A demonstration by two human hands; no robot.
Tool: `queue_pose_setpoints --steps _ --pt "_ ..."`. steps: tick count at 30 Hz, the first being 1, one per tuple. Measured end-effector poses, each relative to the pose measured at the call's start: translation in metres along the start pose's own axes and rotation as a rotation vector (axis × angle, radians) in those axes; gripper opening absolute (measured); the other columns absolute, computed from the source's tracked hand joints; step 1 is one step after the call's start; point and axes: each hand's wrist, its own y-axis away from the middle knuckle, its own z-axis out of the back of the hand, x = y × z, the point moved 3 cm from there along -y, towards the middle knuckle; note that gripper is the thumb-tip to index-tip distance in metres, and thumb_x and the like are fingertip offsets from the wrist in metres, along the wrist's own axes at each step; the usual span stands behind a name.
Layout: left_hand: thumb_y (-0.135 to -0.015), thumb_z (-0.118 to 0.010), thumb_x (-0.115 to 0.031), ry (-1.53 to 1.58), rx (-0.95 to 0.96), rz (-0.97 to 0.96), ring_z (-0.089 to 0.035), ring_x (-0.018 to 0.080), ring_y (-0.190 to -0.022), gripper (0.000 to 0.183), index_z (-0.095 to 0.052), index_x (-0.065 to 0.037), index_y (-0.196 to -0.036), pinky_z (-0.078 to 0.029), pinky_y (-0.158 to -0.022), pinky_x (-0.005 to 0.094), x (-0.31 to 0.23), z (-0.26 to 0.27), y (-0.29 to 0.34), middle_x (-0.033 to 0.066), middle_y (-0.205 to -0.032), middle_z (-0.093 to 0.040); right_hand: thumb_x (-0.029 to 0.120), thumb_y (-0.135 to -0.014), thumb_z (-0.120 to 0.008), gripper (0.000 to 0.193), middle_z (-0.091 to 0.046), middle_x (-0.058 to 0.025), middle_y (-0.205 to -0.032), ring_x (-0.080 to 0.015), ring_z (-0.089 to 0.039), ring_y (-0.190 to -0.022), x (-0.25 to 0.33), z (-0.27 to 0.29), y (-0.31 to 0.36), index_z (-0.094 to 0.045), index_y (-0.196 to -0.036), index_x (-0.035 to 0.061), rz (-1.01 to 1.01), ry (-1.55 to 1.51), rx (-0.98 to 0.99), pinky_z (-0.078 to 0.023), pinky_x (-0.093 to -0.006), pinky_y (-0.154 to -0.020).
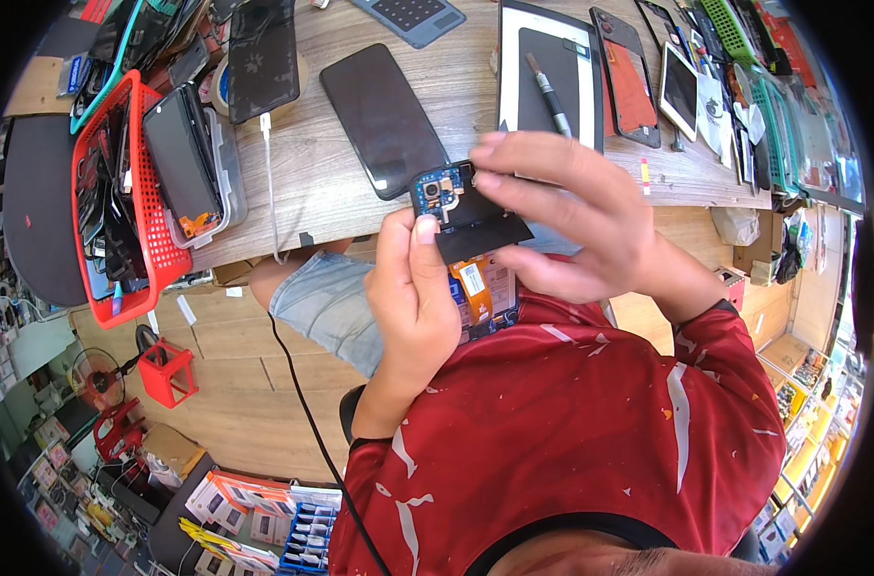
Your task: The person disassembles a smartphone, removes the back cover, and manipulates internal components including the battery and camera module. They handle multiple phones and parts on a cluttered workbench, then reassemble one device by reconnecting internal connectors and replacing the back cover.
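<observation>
In front of my chest an opened smartphone [471,213] is held over the table's near edge. Its upper part bares a blue circuit board [441,182] with a round camera module, and below that lies a black area. My left hand [413,298] grips the phone's left side, thumb on the front beside the board. An orange flex cable [478,300] with a white label shows below the phone. At the phone's right edge is my right hand [581,216], slightly blurred, fingers and thumb spread apart; whether its fingertips touch the phone I cannot tell.
On the wooden table [307,158] a dark smartphone [381,115] lies just beyond my hands. A pen-like tool [548,94] rests on a black-and-white pad. A red basket [158,216] of phone parts stands left; an orange-backed phone [629,86] and white phone [680,91] lie right.
</observation>
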Motion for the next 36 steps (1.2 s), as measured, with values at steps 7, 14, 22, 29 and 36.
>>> queue_pose_setpoints --steps 7,14,22,29,36 --pt "-0.118 -0.045 -0.017 0.085 0.036 0.007 -0.05 0.0033 -0.087 0.024 -0.06 0.001 -0.112 -0.044 -0.079 0.0212 -0.005 0.004 0.003 -0.0017 -0.096 -0.062 0.006 -0.103 -0.071 0.03 -0.073 -0.0137 -0.121 -0.0193 -0.07 -0.107 -0.017 0.009 0.005 -0.074 -0.131 -0.003 -0.493 -0.391 -0.001 -0.056 -0.0315 -0.087" --pt "-0.117 -0.044 -0.018 0.126 0.075 0.012 -0.053 0.0047 -0.091 0.025 -0.062 0.0 -0.113 -0.045 -0.083 0.0225 -0.006 0.007 0.006 0.0002 -0.101 -0.065 0.006 -0.105 -0.071 0.022 -0.072 -0.0072 -0.109 -0.0106 -0.068 -0.1 -0.011 0.002 0.003 -0.075 -0.124 -0.0051 -0.757 -0.746 0.032 -0.055 -0.0257 -0.086" --pt "-0.116 -0.044 -0.016 0.098 0.035 0.056 -0.056 0.0064 -0.094 0.025 -0.062 0.001 -0.116 -0.045 -0.086 0.0225 -0.002 0.006 0.007 0.002 -0.104 -0.066 0.009 -0.109 -0.068 0.019 -0.071 -0.0034 -0.105 -0.0073 -0.065 -0.096 -0.011 -0.006 0.012 -0.071 -0.12 -0.0063 -0.783 -0.704 0.024 -0.054 -0.0251 -0.084" --pt "-0.117 -0.047 -0.018 0.126 0.008 0.032 -0.055 0.0059 -0.09 0.027 -0.065 0.001 -0.121 -0.045 -0.083 0.024 0.002 0.004 0.002 0.0022 -0.1 -0.067 0.014 -0.108 -0.072 0.02 -0.071 0.0005 -0.091 -0.0011 -0.061 -0.082 -0.012 -0.013 0.011 -0.074 -0.117 -0.004 -0.73 -0.671 -0.075 -0.051 -0.0223 -0.07" --pt "-0.117 -0.047 -0.018 0.187 0.044 0.043 -0.056 0.0068 -0.093 0.027 -0.065 0.001 -0.121 -0.046 -0.085 0.0246 0.002 0.007 0.003 0.0029 -0.103 -0.068 0.011 -0.11 -0.067 0.024 -0.073 -0.0033 -0.11 -0.0055 -0.065 -0.097 -0.008 -0.008 0.008 -0.071 -0.128 -0.0052 -0.779 -0.685 0.048 -0.053 -0.0234 -0.084"
